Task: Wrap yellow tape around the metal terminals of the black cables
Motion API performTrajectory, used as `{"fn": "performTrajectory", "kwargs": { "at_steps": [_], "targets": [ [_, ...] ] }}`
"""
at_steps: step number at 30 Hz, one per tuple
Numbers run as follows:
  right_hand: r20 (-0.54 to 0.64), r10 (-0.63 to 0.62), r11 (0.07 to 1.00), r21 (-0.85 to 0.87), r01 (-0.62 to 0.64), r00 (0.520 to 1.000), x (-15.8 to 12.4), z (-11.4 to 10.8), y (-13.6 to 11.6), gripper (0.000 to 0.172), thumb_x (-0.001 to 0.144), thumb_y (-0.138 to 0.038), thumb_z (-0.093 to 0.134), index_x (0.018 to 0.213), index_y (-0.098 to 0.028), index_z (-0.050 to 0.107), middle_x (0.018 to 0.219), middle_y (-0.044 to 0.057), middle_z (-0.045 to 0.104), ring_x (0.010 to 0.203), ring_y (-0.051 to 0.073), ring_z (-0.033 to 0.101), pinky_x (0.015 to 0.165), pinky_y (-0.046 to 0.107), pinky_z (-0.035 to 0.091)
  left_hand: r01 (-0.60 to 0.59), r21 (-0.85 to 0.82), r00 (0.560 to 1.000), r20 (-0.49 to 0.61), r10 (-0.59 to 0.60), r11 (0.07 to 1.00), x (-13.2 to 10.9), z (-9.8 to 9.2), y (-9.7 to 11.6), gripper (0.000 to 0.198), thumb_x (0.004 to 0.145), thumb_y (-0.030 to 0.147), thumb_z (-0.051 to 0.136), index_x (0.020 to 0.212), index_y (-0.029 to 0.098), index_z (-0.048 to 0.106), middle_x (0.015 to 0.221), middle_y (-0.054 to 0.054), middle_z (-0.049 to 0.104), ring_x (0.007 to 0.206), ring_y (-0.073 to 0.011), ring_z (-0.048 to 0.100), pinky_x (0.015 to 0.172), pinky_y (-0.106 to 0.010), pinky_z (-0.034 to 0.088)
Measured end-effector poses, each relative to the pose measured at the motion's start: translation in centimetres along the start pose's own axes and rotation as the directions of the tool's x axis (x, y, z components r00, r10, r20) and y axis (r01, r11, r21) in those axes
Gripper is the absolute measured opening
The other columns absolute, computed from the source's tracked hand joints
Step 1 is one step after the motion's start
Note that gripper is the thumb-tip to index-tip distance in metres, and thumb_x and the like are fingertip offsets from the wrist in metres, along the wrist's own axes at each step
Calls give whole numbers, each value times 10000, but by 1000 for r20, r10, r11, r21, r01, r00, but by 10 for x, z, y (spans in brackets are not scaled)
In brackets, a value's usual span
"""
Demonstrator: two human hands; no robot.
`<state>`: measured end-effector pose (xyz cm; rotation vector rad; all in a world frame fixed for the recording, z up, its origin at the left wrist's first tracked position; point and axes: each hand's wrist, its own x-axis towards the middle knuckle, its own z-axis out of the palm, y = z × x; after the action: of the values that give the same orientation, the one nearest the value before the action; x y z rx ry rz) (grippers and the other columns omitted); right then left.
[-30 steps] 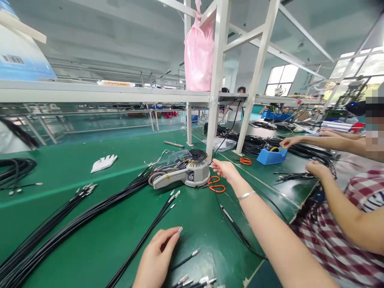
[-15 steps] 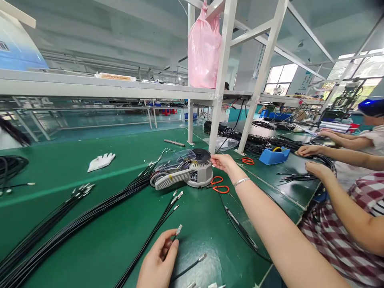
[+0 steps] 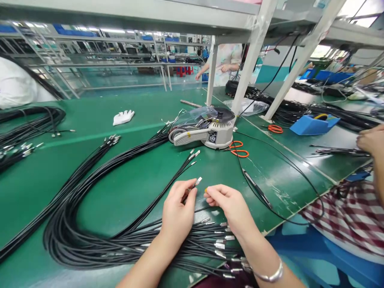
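Observation:
My left hand point(image 3: 179, 208) is closed around a black cable, and the cable's silver connector point(image 3: 199, 181) sticks up past the fingertips. Just to its right, my right hand point(image 3: 231, 206) pinches a small yellow piece of tape point(image 3: 206, 190), close to the connector but apart from it. Below both hands runs a thick bundle of black cables point(image 3: 129, 254) with metal plugs at the right ends. A few separate cables point(image 3: 172, 185) lie left of my left hand. Beyond the hands stands a round grey tape dispenser point(image 3: 222, 134) with a clear cover.
Orange-handled scissors point(image 3: 240, 151) and a dark pen-like tool point(image 3: 257, 189) lie to the right. A white glove point(image 3: 123, 117) rests at the back left. Shelf posts point(image 3: 250, 60) rise behind the dispenser. A blue tape holder point(image 3: 313, 125) and a co-worker's hand point(image 3: 371, 140) are at right.
My right hand has come back from the tape dispenser to beside my left hand, with yellow tape in its fingers. The view has tilted down, showing more of the cable bundle.

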<state>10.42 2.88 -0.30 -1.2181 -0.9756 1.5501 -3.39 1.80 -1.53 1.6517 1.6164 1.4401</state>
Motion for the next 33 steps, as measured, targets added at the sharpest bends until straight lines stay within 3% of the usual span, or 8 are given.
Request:
{"fn": "performTrajectory", "kwargs": {
  "at_steps": [4, 9, 13, 17, 33],
  "targets": [
    [-25, -40, 999, -16, 39, 999, -3, 7, -2, 264, 709, -389, 710, 817, -152, 758, 788, 83, 744, 752, 191, 661, 704, 304, 513, -129, 46, 991, -23, 130, 991, -3, -2, 6, 211, 846, 154, 562, 1020, 205, 670, 912, -28, 618, 775, -100, 604, 654, -201, 502],
    [-24, -84, 996, 18, 85, 996, -11, 13, 1, 261, 755, -390, 679, 890, -182, 763, 907, 86, 750, 854, 225, 678, 771, 342, 526, -170, 65, 983, -60, 174, 983, -5, -3, 10, 184, 837, 132, 584, 991, 204, 655, 816, 3, 617, 704, -88, 585, 635, -197, 490],
    [-35, -96, 995, 7, 97, 995, -13, 16, 2, 257, 761, -387, 679, 890, -184, 766, 884, 82, 750, 855, 232, 677, 778, 356, 534, -181, 74, 979, -84, 187, 981, -8, -2, 10, 116, 830, 123, 590, 916, 199, 605, 805, 16, 626, 696, -91, 580, 634, -202, 480],
    [-42, -102, 995, 16, 103, 994, -12, 17, 3, 258, 768, -391, 677, 895, -184, 764, 863, 77, 747, 851, 234, 679, 776, 359, 540, -276, 93, 956, -74, 283, 957, -8, -3, 9, 116, 834, 87, 564, 847, 199, 592, 753, 21, 611, 684, -100, 561, 643, -223, 466],
    [-71, -97, 988, 111, 105, 993, -13, 23, 6, 256, 763, -405, 685, 864, -183, 765, 895, 76, 743, 822, 224, 684, 768, 356, 551, -396, 200, 912, -32, 410, 896, -8, -7, 7, 232, 854, 59, 504, 970, 223, 620, 844, -10, 615, 761, -113, 592, 686, -236, 504]
  ]
}}
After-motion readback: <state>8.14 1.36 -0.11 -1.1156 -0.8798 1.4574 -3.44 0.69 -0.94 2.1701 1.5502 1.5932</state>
